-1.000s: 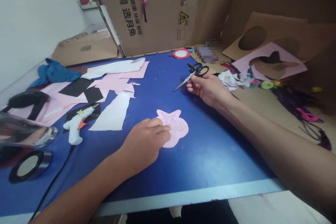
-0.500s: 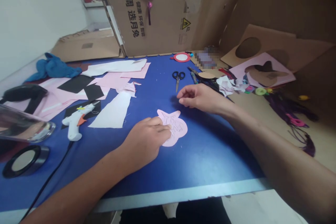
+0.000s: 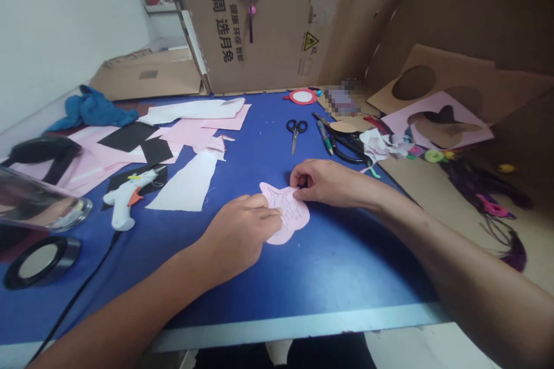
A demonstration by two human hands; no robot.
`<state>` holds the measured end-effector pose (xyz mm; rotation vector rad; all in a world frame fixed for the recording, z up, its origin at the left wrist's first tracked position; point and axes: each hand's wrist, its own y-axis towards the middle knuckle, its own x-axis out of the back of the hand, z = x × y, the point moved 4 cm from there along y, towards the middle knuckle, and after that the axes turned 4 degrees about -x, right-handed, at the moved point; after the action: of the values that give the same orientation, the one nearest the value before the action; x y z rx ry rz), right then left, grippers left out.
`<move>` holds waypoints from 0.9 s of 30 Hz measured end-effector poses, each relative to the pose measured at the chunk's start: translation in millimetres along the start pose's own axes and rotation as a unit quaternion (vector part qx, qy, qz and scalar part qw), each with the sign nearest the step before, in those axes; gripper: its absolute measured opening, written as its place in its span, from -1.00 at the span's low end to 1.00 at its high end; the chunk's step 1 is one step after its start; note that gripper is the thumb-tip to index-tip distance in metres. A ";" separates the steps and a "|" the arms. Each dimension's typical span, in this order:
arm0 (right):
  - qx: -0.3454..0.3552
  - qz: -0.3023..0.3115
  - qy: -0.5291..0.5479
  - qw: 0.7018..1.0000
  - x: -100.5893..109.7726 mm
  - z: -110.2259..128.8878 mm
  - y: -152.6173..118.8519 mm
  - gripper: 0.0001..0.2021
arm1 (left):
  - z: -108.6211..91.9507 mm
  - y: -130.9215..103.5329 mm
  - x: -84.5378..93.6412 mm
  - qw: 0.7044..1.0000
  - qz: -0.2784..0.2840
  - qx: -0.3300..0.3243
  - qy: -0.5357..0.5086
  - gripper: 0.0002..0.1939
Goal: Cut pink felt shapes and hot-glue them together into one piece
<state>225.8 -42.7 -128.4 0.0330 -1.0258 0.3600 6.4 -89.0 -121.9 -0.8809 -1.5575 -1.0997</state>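
A pink flower-like cutout (image 3: 289,220) with two pointed tips rests on the blue table, its face covered with puckered, wrinkled cloth or paper. From the left, my left hand (image 3: 242,230) holds it, fingers closed over its left part and hiding that side. My right hand (image 3: 322,183) is closed in a pinch at the cutout's upper right edge; its palm side is hidden. Just beyond the hands lie black-handled scissors (image 3: 296,134), blades toward me. A white glue gun (image 3: 123,199) with an orange trigger lies at left.
White cloth pieces (image 3: 186,184) and black squares (image 3: 125,136) cover the left side. A tape roll (image 3: 41,262) and clear container (image 3: 47,204) stand near the left edge. Pliers (image 3: 348,147), a green pen (image 3: 324,137), scraps and tassels (image 3: 513,251) lie right. Cardboard walls (image 3: 277,63) rise behind.
My right hand has come down and toward me, from above the table to the cutout's upper right edge. My left hand has stayed on the cutout.
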 end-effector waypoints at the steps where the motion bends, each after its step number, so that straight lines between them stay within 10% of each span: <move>1: -0.001 0.000 -0.001 1.000 -0.1 0.1 0.2 -0.91 | 0.2 0.0 -0.1 1.000 0.001 0.001 0.000 -0.68; 16: 0.036 -0.078 0.062 0.994 -2.0 15.3 -4.8 -0.91 | -0.3 0.8 -0.7 1.000 0.007 0.003 0.000 -0.66; 27: 0.104 -0.141 -0.167 0.970 -23.3 48.9 -8.7 -0.81 | 0.5 -2.3 -6.7 1.000 -0.012 0.013 0.009 -0.75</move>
<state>177.0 -66.9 -121.1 0.4374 -1.2921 0.2034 5.7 -89.3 -129.0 -0.8358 -1.5670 -1.0995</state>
